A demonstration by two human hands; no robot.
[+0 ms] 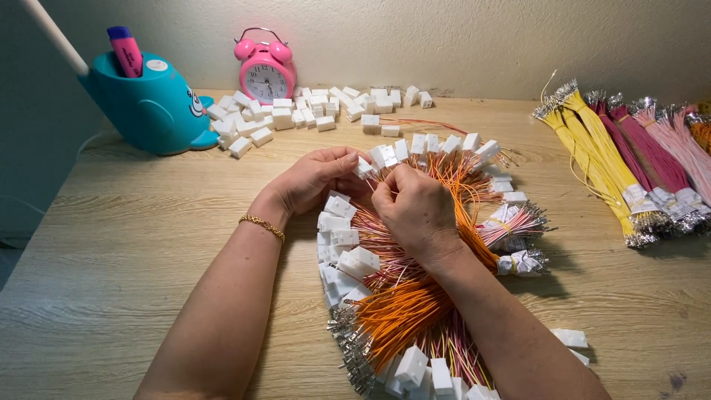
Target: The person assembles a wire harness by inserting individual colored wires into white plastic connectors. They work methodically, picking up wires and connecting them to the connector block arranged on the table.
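While both hands work at mid-desk, the left hand [315,178] pinches a white connector [364,168] and the right hand [415,207] fingers close on a wire. Many finished harnesses [400,296] lie fanned; loose housings [296,111] and wire bundles [622,163] remain.

A light wooden table [133,244] carries a heap of wired white connectors [400,296], loose white housings [296,111], bundled yellow and pink wires [629,163], a pink alarm clock [265,70] and a teal whale-shaped holder [148,107].
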